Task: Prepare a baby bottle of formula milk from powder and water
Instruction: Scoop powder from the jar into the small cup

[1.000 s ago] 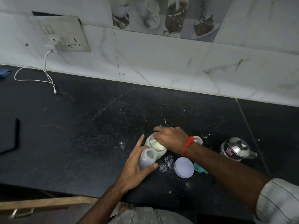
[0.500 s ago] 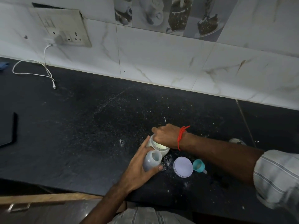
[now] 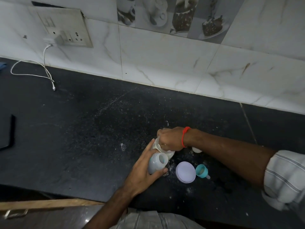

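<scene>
My left hand (image 3: 143,175) is wrapped around an open grey baby bottle (image 3: 157,163) that stands on the black counter (image 3: 82,133). Just behind it is a clear jar of white formula powder (image 3: 170,153), tilted toward the bottle. My right hand (image 3: 170,138), with a red thread at the wrist, covers the jar's mouth with its fingers curled in; what they hold is hidden. The jar's pale round lid (image 3: 186,172) lies flat to the right, beside a teal bottle ring with its nipple (image 3: 202,171).
Spilled white powder (image 3: 170,165) dots the counter around the jar. A small white object (image 3: 197,150) peeks out below my right forearm. A charger cable (image 3: 46,75) hangs from the wall socket at far left. A dark flat object (image 3: 9,133) lies at the left edge.
My right hand has sunk deeper over the jar and the jar has tipped toward the bottle. My forearm now hides the steel kettle seen at the right a second ago.
</scene>
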A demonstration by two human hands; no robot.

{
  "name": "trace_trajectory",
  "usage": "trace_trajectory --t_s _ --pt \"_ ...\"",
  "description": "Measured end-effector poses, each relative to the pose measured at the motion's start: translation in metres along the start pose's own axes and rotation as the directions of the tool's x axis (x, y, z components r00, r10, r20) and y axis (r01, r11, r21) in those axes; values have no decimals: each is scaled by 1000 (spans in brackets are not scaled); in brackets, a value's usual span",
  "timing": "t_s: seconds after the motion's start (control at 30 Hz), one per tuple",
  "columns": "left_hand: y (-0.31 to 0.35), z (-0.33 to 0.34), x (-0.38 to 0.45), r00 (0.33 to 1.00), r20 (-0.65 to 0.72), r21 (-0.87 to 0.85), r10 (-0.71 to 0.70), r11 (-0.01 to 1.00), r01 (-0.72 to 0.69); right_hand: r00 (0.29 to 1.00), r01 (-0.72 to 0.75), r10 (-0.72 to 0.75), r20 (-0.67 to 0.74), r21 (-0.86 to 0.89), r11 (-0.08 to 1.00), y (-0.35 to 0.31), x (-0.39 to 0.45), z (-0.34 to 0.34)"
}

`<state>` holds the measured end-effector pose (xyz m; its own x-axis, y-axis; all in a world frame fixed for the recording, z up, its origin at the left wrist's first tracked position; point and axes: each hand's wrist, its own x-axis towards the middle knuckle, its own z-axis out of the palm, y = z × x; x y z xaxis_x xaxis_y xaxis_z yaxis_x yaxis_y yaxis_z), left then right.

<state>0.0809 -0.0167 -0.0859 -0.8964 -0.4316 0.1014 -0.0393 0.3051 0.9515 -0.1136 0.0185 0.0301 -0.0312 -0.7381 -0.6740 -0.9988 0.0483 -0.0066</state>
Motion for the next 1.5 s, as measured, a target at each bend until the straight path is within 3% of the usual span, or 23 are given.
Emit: trace_trajectory --t_s 0.17,0.33,0.47,0.63,0.83,1.13,1.27,1.5 --pt "-2 -2 0 1000 2 -17 -13 1000 13 991 -12 63 -118 393 919 12 -4 13" --pt "-5 -4 -3 1000 -21 -59 -18 998 16 942 -53 278 -187 737 674 20 -9 32" --pt "-3 -3 -5 999 -44 -55 -7 998 5 906 -53 390 -168 866 496 27 -13 46" --pt "2 -8 -6 981 -193 -32 -36 999 30 860 -17 491 -142 952 305 33 -26 59" --pt "10 -20 -4 957 -282 33 -63 997 75 842 24 526 -122 982 189 31 -40 72" --pt "7 -18 -7 941 -328 109 -80 987 122 827 76 556 -81 997 32 20 -43 80" --pt "-9 -23 -6 892 -403 83 -203 963 257 830 111 553 -75 993 -32 15 -40 85" --pt "-23 -22 -6 906 -358 152 -225 944 294 837 185 544 -59 966 -180 10 -40 92"
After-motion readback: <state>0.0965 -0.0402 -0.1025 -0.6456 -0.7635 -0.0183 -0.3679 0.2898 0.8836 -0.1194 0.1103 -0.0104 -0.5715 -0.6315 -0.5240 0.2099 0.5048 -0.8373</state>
